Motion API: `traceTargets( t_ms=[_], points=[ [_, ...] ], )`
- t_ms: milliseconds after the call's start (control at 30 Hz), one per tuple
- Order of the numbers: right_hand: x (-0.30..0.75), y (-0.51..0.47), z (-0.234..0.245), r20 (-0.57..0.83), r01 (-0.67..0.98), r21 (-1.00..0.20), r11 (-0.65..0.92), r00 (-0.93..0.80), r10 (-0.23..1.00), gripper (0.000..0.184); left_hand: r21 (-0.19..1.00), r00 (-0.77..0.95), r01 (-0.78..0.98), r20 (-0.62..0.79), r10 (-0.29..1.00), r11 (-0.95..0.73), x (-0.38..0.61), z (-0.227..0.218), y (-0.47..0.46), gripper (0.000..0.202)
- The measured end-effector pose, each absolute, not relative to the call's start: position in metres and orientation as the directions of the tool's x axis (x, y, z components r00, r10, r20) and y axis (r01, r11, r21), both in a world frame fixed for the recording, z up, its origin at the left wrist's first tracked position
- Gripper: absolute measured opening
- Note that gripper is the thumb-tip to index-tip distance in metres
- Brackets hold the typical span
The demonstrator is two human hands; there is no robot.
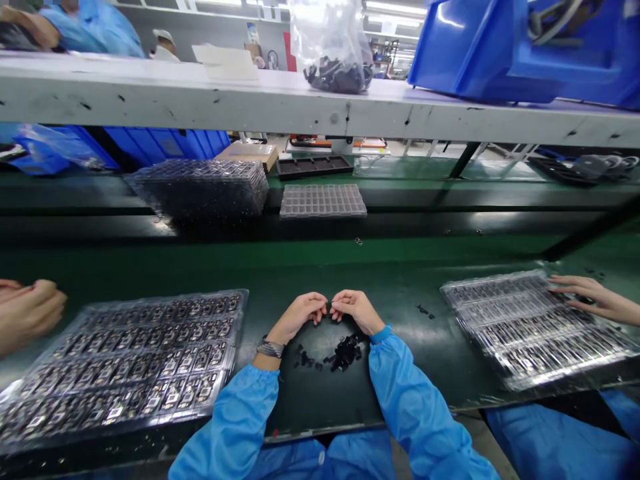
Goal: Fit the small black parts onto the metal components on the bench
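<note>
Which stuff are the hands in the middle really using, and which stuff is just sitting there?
In use:
- left hand and right hand, fingertips pinched together on a tiny black part
- pile of small black parts just below them

Just sitting there:
- tray of parts on the left
- stacked trays farther back
- bag of black parts on the shelf
- blue bin

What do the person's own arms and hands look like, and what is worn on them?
Both arms wear loose, bright blue sleeves with gathered elastic cuffs. The left hand and right hand are bare, without gloves. A metal-link wristband sits on the left wrist just past the cuff.
</note>
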State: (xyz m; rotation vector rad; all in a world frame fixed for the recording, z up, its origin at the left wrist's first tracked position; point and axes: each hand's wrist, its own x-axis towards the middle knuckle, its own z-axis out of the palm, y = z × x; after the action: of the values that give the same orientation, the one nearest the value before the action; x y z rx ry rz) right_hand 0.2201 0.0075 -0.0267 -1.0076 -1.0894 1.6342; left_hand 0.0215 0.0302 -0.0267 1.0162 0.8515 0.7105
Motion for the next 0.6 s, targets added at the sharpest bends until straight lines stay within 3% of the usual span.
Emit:
traceTargets(
  t_ms=[100,233,433,600],
  points=[
    [0.22,0.011,-0.032,-0.187,-0.22,-0.943,-0.248,-0.265,0.946,0.047,0.956,0.361,-0.059,-0.249,0.899,0.288,0.022,-0.027,0.044,0.033],
    [0.216,0.013,-0.04,-0.194,-0.183,-0.951,-0.248,-0.269,0.943,0.045,0.977,0.225,0.153,-0.181,0.957,0.149,0.039,-0.018,0.079,0.027],
    [0.212,0.016,-0.044,-0.182,-0.181,-0.955,-0.236,-0.269,0.946,0.043,0.919,0.169,0.373,-0.2,0.965,0.126,0.105,-0.002,0.147,0.017],
    [0.211,0.022,-0.051,-0.188,-0.183,-0.954,-0.239,-0.257,0.948,0.04,0.827,0.021,0.547,-0.168,0.986,0.129,0.157,-0.006,0.201,0.02]
  ],
)
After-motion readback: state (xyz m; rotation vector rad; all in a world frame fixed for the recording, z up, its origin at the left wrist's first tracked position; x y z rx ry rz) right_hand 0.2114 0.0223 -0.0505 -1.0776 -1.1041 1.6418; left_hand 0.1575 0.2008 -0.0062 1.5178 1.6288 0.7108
